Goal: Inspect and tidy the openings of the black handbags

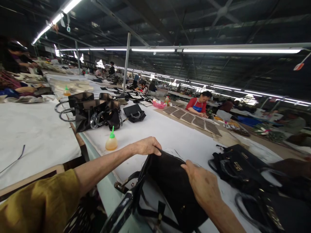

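Fingers closed, our left hand [148, 146] and right hand [204, 183] pinch the black bag [170, 181] on top; handles [122, 205] seem attached, but what remains we can't tell.

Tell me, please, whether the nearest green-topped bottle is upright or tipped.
Upright: the bottle rests on its base, nozzle pointing up.

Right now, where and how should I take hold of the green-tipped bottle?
I'd take the bottle around its rounded body, below the narrow green nozzle, coming from the picture's right with the left grip. It stands upright, its body far wider than the nozzle, and dark handbags stand beyond it. That grip holds the black bag, so would first need freeing.
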Available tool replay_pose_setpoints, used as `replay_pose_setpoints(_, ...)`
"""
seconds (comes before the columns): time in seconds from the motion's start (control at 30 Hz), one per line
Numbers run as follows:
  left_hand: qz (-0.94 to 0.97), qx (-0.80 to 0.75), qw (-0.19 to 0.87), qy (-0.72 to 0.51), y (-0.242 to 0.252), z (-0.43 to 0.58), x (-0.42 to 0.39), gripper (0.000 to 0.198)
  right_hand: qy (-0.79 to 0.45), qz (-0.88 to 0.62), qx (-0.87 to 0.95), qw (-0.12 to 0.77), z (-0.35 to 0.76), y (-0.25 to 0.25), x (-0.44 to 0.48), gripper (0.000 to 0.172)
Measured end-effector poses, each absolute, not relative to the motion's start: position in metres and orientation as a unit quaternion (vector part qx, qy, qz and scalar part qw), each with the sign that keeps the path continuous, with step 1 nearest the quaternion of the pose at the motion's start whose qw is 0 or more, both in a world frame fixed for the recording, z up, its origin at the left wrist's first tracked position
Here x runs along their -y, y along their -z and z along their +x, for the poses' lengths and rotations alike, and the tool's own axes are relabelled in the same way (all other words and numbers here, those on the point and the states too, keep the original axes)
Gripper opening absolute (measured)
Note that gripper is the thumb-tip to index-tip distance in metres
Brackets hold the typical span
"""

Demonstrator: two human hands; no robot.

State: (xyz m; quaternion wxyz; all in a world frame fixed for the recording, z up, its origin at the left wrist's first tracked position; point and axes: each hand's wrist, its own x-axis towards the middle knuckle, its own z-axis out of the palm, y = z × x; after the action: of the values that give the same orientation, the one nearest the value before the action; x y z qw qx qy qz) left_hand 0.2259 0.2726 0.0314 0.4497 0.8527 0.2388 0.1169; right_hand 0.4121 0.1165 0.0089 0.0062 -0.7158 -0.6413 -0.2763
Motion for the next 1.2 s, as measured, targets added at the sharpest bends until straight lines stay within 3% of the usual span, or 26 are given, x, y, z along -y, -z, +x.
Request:
replay_pose_setpoints(0.3,0.848,-0.247,0.454,-0.113,-0.033,0.224,-0.274,0.021,0.222,-0.689,0.690,0.025,0.396,-0.019,-0.148,0.017)
replay_pose_setpoints(0.57,0.846,-0.238,0.461,-0.125,-0.027,0.223,-0.278,0.021,0.209,-0.700,0.683,-0.006,0.392,-0.025,-0.150,0.029)
replay_pose_setpoints(0.93,0.859,-0.207,0.451,-0.130,-0.029,0.221,-0.274,0.024,0.062,-0.701,0.711,-0.018,0.357,-0.047,-0.171,0.021)
replay_pose_setpoints(1.2,0.827,-0.281,0.475,-0.107,-0.040,0.207,-0.264,0.053,0.036,-0.708,0.705,-0.004,0.352,-0.054,-0.177,0.024)
